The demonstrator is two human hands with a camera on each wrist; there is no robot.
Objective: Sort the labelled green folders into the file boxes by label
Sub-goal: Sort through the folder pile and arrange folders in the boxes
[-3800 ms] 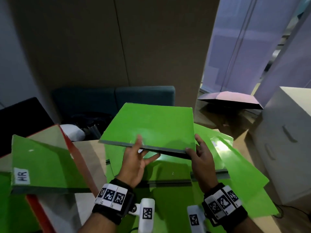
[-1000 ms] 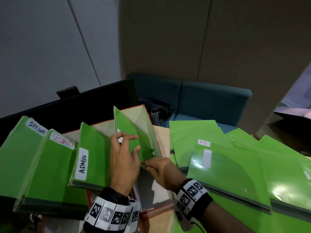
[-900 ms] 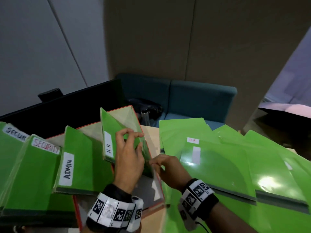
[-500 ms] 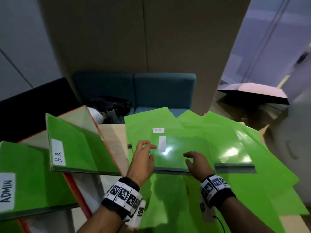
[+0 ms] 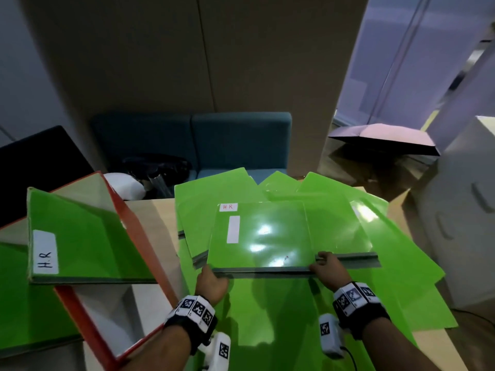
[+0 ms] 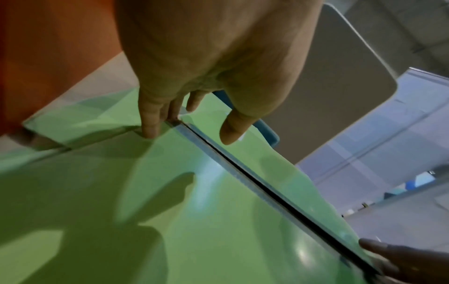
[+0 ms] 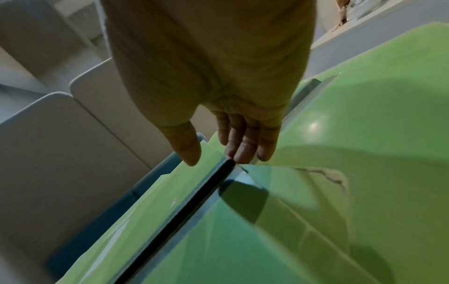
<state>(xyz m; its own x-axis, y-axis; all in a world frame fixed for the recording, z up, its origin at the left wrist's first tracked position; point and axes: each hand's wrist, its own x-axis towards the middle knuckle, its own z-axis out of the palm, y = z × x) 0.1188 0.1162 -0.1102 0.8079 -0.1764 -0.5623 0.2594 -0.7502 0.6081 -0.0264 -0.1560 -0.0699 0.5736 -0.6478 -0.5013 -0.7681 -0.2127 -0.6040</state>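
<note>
The top folder (image 5: 261,234), labelled "H.R" only in the head view, is pinched at its near corners by the left hand (image 5: 211,283) and right hand (image 5: 330,269); wrist views show thumbs above, fingers (image 6: 149,123) beneath. The file box (image 5: 128,223) lies left of it.

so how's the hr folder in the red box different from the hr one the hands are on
The folder in the red file box leans tilted inside the red file box; the folder on the pile lies nearly flat on other green folders. No hand touches the boxed one; the left hand and right hand hold the pile one's near corners. The boxed one's label is black on a large white tag, the other's red on a small tag. Both are green, marked HR.
</note>
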